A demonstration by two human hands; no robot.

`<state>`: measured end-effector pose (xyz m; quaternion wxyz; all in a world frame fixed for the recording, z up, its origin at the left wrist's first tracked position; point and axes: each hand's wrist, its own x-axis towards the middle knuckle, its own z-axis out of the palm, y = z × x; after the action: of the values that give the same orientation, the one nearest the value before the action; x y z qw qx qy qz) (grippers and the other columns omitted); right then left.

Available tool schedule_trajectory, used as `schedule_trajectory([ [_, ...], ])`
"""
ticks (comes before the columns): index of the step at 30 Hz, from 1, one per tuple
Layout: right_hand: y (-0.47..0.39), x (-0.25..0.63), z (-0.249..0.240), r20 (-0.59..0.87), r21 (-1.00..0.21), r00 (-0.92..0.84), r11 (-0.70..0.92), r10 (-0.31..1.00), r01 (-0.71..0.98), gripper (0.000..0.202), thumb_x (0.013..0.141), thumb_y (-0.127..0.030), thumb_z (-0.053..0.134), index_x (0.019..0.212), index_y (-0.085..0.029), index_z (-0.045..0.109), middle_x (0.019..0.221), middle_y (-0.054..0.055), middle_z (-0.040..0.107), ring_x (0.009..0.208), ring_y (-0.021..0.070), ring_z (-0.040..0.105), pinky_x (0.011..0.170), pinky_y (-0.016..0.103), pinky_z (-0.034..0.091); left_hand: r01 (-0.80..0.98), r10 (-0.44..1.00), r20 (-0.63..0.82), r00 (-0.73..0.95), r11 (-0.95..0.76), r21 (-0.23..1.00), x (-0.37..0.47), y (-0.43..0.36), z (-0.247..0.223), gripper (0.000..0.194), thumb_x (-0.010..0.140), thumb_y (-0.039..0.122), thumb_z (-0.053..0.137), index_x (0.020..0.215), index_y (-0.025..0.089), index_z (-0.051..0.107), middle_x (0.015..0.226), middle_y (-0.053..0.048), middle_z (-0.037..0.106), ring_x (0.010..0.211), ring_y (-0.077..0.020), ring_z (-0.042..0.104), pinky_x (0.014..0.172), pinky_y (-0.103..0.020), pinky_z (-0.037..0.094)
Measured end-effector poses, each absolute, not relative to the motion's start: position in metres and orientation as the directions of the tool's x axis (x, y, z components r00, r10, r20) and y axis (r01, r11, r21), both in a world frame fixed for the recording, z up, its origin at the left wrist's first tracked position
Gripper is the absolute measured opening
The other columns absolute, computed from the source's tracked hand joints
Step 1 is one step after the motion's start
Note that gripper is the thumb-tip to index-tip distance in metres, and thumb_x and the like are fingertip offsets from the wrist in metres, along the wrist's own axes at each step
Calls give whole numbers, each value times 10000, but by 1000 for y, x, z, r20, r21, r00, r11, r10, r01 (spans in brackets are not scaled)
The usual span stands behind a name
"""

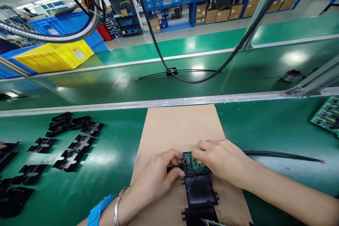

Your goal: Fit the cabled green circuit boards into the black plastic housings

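A green circuit board [194, 164] lies in a black plastic housing on a brown cardboard sheet [182, 123]. At its left edge my left hand [161, 173] is closed, pinching a thin black cable [178, 166] between thumb and fingers. My right hand [221, 159] is closed too, its curled fingers on the right part of the board; its fingertips are partly hidden. From behind the right wrist a black cable [283, 154] stretches right along the bench. Just below the board sits an empty black housing part [200, 190], with another black housing [198, 215] nearer to me.
Several black plastic covers [69, 159] are spread on the green bench at left. Circuit boards [328, 114] lie at far right. A hanging black cable [190, 80] loops over the back strip, near a small wired module [171, 71]. Yellow bin [58, 54] at back left.
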<state>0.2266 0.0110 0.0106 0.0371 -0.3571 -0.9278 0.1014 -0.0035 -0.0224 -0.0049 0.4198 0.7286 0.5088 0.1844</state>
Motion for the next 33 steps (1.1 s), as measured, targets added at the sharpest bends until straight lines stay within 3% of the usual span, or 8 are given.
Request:
schedule_trajectory([
  [6, 7, 220, 14, -71, -190, -768, 747, 637, 637, 287, 770, -45, 569, 963, -247, 631, 868, 27, 603, 706, 191, 571, 535, 299, 295, 650, 875, -224, 429, -127, 749, -9, -15, 2, 115, 797, 146, 602, 871, 220, 649, 757, 26, 690, 656, -146, 612, 602, -246, 461],
  [10, 3, 216, 7, -16, -225, -718, 697, 696, 681, 55, 840, -203, 604, 854, -242, 642, 872, 44, 564, 716, 202, 556, 573, 309, 357, 666, 860, -256, 441, -122, 736, -7, -11, 7, 104, 835, 166, 565, 875, 225, 641, 723, 35, 674, 628, -138, 596, 565, -239, 427],
  [13, 2, 214, -1, -11, -299, -672, 639, 740, 709, 49, 849, -286, 632, 835, -241, 618, 923, 49, 528, 769, 213, 552, 603, 314, 398, 688, 869, -237, 435, -150, 710, -4, -11, 9, 109, 858, 176, 550, 869, 238, 639, 753, 39, 681, 651, -141, 599, 590, -251, 421],
  [19, 1, 213, 1, -72, -413, -647, 568, 759, 712, 72, 839, -194, 602, 909, -211, 597, 1023, 78, 526, 870, 238, 551, 734, 382, 460, 709, 886, -188, 423, -194, 678, 6, -16, 8, 140, 875, 153, 527, 889, 249, 629, 834, 41, 695, 719, -152, 620, 644, -271, 441],
  [23, 1, 213, 6, -75, -413, -667, 586, 741, 697, 91, 827, -168, 597, 907, -210, 608, 1035, 90, 539, 854, 240, 544, 723, 386, 454, 731, 888, -144, 436, -256, 632, 9, -19, 1, 155, 901, 164, 502, 929, 235, 636, 852, 7, 688, 742, -171, 626, 664, -293, 473],
  [26, 2, 212, 5, -11, -370, -675, 624, 737, 688, 16, 826, -209, 619, 813, -211, 609, 968, 78, 550, 884, 263, 524, 713, 391, 432, 750, 880, -42, 472, -377, 544, 7, -21, -7, 181, 917, 152, 472, 972, 209, 635, 858, -36, 668, 762, -193, 614, 671, -314, 491],
  [29, 1, 211, 1, 82, -336, -679, 662, 729, 670, 126, 826, -203, 626, 714, -195, 567, 885, 55, 543, 894, 255, 496, 711, 377, 409, 768, 843, 46, 535, -509, 389, 6, -25, -11, 199, 916, 115, 451, 1002, 193, 613, 858, -48, 653, 765, -201, 596, 668, -330, 502],
  [33, -4, 214, -9, 122, -417, -723, 697, 680, 584, 86, 858, -103, 564, 841, -187, 560, 848, 21, 543, 808, 182, 480, 705, 324, 401, 763, 772, 55, 633, -635, 124, 8, -26, -5, 177, 860, 47, 477, 931, 172, 582, 792, -27, 615, 691, -196, 563, 584, -321, 495],
])
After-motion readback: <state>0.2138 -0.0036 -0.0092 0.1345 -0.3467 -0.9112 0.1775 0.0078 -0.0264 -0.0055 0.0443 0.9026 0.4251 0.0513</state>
